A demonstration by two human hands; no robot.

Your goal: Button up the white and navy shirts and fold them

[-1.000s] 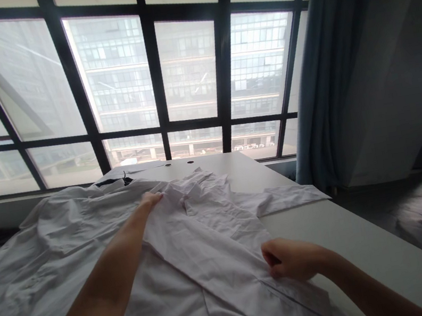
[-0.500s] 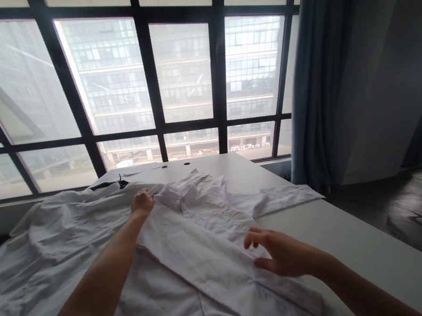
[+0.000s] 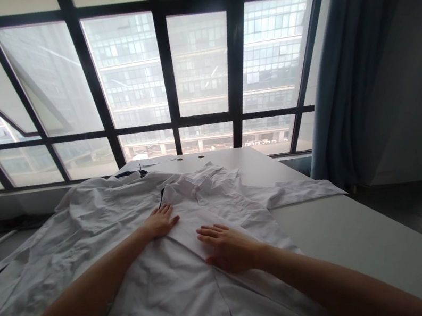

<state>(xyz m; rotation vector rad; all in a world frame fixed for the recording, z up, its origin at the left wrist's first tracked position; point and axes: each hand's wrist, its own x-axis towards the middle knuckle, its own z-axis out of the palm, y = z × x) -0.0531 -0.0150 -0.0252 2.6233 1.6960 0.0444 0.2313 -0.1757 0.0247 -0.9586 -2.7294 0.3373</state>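
In the head view, both forearms reach forward from the bottom corners and converge over a white shirt spread across the counter.

The left arm comes in from the lower left at a long, shallow slant. The left hand lies palm down on the shirt below its collar, fingers fairly straight, slightly fanned and pointing away from the body, thumb out to the right. Its grip is loose and flat, with nothing pinched.

The right arm slants in from the lower right, and the right hand is turned inward across the shirt front. Its fingers extend towards the left and a little forward, close together, with the thumb apart on the near side. This grip is likewise unclosed and holds nothing; how firmly the palm presses cannot be told.

One sleeve stretches out to the right along the counter. More rumpled white cloth lies beside the left hand and forearm.
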